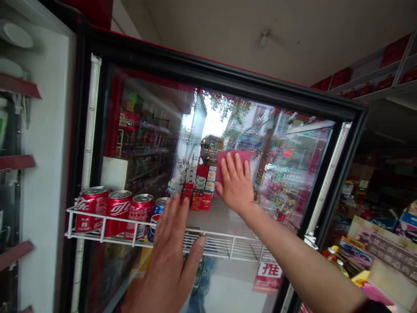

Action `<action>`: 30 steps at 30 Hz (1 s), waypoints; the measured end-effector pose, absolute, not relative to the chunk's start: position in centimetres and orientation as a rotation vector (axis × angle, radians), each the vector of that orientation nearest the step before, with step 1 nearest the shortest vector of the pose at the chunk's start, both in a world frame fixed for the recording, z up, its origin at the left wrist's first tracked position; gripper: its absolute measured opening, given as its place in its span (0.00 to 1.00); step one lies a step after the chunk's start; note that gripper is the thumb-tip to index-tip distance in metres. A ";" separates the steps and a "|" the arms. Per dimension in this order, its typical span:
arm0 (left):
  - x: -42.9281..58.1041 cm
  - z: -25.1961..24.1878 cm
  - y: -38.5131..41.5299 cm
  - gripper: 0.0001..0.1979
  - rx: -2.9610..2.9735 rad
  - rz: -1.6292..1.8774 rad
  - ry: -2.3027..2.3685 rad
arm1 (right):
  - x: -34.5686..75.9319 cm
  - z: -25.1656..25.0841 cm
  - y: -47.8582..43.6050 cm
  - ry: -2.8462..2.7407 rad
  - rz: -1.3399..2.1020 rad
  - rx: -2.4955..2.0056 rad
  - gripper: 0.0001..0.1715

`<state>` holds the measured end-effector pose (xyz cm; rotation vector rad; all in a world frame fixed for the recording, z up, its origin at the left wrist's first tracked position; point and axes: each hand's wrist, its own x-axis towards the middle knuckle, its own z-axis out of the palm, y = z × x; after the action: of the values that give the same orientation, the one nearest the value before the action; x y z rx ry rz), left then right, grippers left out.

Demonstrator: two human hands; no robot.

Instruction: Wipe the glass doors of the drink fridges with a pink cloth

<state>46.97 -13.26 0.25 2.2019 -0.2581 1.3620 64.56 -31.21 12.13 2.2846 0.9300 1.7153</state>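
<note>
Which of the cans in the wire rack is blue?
The rightmost visible can, partly hidden behind the left hand; the three other cans are red.

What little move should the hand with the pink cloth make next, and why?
Probably slide the right hand a little upward: its pink cloth seems flat against the door glass, with uncovered glass above, while the wire rack sits below.

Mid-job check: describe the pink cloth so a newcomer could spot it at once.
Find the black-framed glass door filling the view, with a white wire rack across it. Above the rack, look for the right hand, spread flat. The pink cloth lies beneath it, set apart by its plain pink surface from the printed boxes showing just left.
</note>
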 end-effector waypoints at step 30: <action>53.2 7.6 -10.7 0.42 2.358 1.525 -0.409 | 66.0 11.9 -49.2 0.442 1.939 2.257 0.55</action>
<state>53.18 -10.73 7.61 2.3581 -0.4090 1.5251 65.97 -49.20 11.87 2.2572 0.4418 1.9389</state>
